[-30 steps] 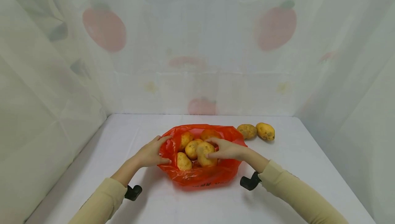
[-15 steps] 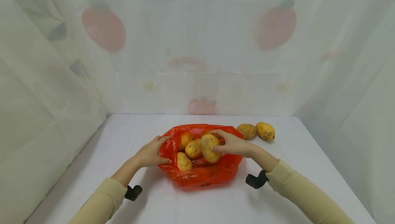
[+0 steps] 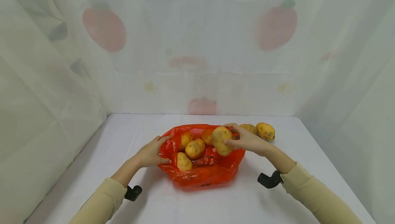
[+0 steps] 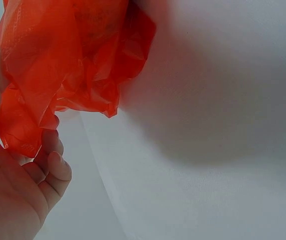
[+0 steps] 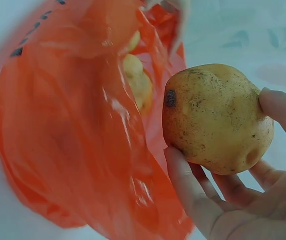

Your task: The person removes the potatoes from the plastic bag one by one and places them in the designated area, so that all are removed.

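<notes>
A red plastic bag [image 3: 203, 177] lies on the table with its mouth spread wide, several potatoes [image 3: 195, 149] inside it. My left hand [image 3: 150, 152] grips the bag's left rim; the left wrist view shows the thin red plastic [image 4: 42, 55] between thumb and fingers. Over the right part of the bag's mouth, my right hand [image 3: 248, 140] holds a large potato [image 3: 222, 141] between thumb and fingertips. In the right wrist view this potato [image 5: 215, 120] has a dark spot and is raised beside the bag [image 5: 67, 120].
Two loose potatoes lie behind the bag at the right: one [image 3: 249, 128] partly hidden by my right hand, the other [image 3: 265, 131] farther right. A white cloth covers the table [image 3: 191, 207]. Pale curtains with printed fruit [image 3: 197, 46] enclose the back and sides.
My right hand has lifted the large potato from among the others and moved it up and to the right. Another potato behind it has come into view. The left hand has stayed put.
</notes>
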